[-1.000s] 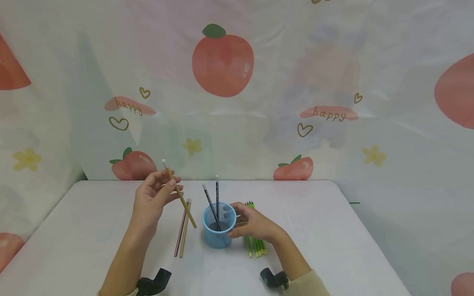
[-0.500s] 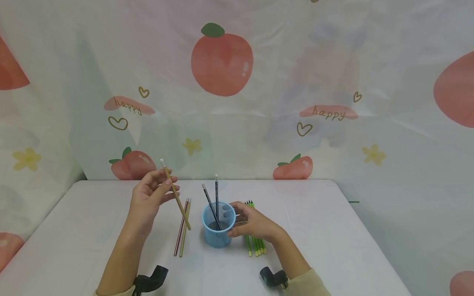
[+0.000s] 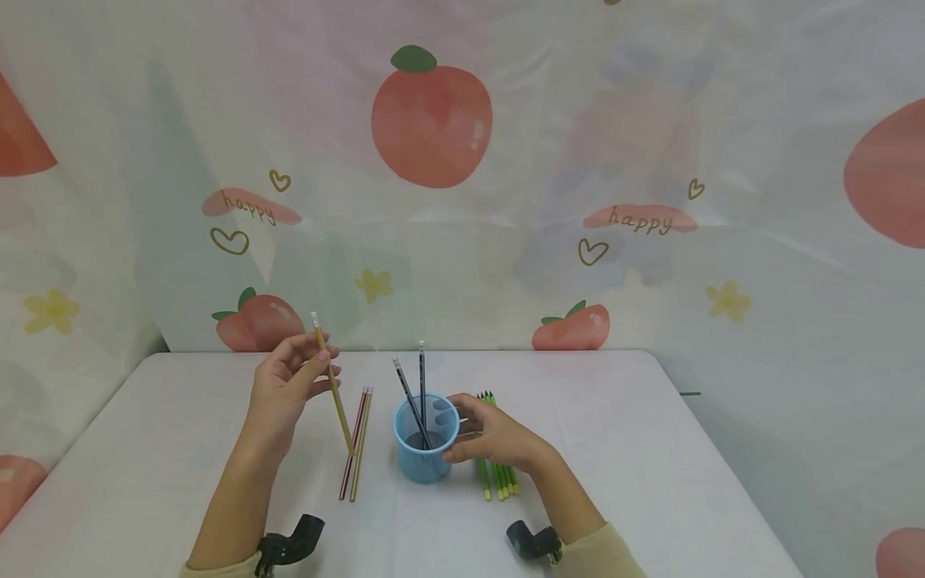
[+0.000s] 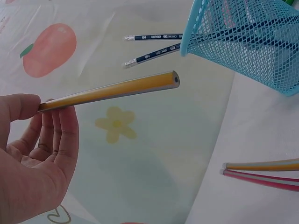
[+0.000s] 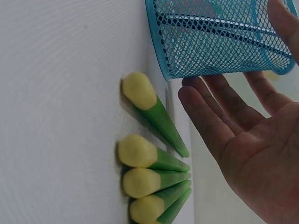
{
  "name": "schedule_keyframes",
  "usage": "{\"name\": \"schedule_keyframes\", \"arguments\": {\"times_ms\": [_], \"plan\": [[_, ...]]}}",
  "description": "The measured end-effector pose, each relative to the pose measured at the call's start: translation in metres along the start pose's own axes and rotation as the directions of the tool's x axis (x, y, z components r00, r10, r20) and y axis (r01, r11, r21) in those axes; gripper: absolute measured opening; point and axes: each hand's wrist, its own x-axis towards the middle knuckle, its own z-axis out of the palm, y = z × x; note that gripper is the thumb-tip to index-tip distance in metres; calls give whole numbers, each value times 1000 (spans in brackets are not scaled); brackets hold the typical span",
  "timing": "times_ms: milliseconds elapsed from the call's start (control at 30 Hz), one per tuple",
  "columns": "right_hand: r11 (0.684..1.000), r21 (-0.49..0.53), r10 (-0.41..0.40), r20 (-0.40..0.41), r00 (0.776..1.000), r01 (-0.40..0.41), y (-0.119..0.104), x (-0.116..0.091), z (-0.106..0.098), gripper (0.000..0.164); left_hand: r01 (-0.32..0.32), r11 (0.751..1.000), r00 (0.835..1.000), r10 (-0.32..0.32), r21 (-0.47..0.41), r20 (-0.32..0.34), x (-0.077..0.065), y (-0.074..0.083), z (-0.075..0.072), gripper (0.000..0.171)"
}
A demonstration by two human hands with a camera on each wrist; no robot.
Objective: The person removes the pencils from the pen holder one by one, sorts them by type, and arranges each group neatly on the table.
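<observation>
My left hand (image 3: 283, 389) pinches a yellow pencil (image 3: 338, 405) between thumb and fingers near its white eraser end. The pencil is raised left of a blue mesh pen holder (image 3: 423, 466), eraser up. Its lower end, seen in the left wrist view, is flat and unsharpened. Two dark blue pencils (image 4: 154, 37) stand leaning in the holder, erasers upward. My right hand (image 3: 499, 435) holds the holder's right side, thumb at the near side and fingers round the far side. In the right wrist view its fingertips (image 5: 190, 95) meet the mesh wall.
A red pencil (image 3: 349, 466) and a gold one (image 3: 360, 457) lie on the white table (image 3: 621, 498) left of the holder. Several green pencils (image 3: 499, 486) with yellow ends lie beneath and beside my right hand. A fruit-printed cloth (image 3: 506, 281) hangs behind the table.
My left hand has drifted left with the yellow pencil, whose lower end swung left so it stands steeper. My right hand and the pen holder have stayed in place.
</observation>
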Motion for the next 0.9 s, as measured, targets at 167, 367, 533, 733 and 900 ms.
{"name": "schedule_keyframes", "arguments": {"times_ms": [167, 367, 533, 733, 900], "plan": [[1000, -4, -6, 3, 1000, 6, 1, 1, -1, 72, 13, 1000, 1000, -13, 3, -5, 2, -3, -5, 24], [1000, -3, -5, 10, 1000, 5, 3, 1, -2, 73, 58, 998, 998, -59, 36, 24, 3, -8, -12, 27], [1000, 6, -19, 11, 1000, 19, 3, 1, -2, 74, 111, 986, 989, -121, 122, 80, 6, -14, -16, 35], [997, 17, -79, 2, 997, 79, 4, 3, 2, 83, 149, 967, 978, -175, 208, 112, 7, -22, -18, 36], [990, 41, -136, -11, 991, 136, 5, 6, 7, 86, 145, 959, 977, -178, 241, 117, 7, -24, -18, 36]]}}
